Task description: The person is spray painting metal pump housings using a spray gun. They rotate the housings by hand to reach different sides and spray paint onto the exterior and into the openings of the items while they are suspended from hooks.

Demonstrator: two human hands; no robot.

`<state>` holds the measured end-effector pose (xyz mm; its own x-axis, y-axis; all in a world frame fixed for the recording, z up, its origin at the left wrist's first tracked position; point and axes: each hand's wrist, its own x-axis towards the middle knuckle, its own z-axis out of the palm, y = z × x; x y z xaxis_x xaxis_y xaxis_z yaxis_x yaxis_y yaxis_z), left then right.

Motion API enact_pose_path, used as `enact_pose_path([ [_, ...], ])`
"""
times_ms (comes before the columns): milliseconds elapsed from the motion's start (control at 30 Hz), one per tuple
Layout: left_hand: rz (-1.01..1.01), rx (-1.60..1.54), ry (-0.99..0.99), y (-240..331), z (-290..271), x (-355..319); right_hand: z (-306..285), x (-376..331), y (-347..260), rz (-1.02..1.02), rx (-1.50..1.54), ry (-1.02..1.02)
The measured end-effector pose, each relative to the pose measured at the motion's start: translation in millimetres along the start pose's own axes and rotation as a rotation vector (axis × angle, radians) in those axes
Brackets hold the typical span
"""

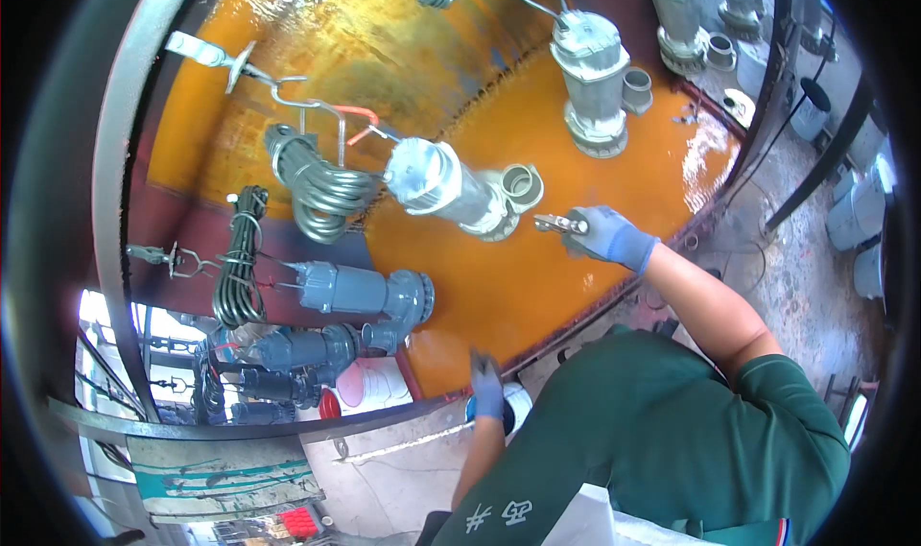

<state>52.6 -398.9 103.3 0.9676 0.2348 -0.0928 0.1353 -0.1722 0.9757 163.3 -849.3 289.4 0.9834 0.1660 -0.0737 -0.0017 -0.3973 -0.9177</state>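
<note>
right hand pinching a metal clip, just beside the grey pump's outlet

your right hand point(606, 236), in a blue glove, is curled around a small metal clip point(558, 224) — fingers pinched on it, the clip's free end pointing toward the hanging grey pump point(451, 187). take that pump as your landmark: it lies tilted, its long axis running from the capped end at upper left down to the flanged base at lower right, with the round outlet point(519, 183) at that base end. the clip sits just to the right of and a little below the outlet, near but not touching. your left hand point(486, 385), also gloved, is well below the pump at the tank's rim point(614, 301) — whether it grips anything you cannot tell. the right hand is plainly the nearer one. a coiled cable point(317, 186) hangs left of the pump.
</note>
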Motion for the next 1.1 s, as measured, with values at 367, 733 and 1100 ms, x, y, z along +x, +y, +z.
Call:
enact_pose_path([
  [367, 0.960, 0.700, 0.064, 298, 102, 150, 62, -69, 96, 0.306, 0.235, 0.230],
  [733, 1.435, 0.937, 0.072, 321, 142, 206, 105, -117, 97, 0.208, 0.243, 0.199],
  [1100, 1.268, 0.958, 0.023, 328, 161, 218, 133, -115, 96, 0.162, 0.249, 0.538],
])
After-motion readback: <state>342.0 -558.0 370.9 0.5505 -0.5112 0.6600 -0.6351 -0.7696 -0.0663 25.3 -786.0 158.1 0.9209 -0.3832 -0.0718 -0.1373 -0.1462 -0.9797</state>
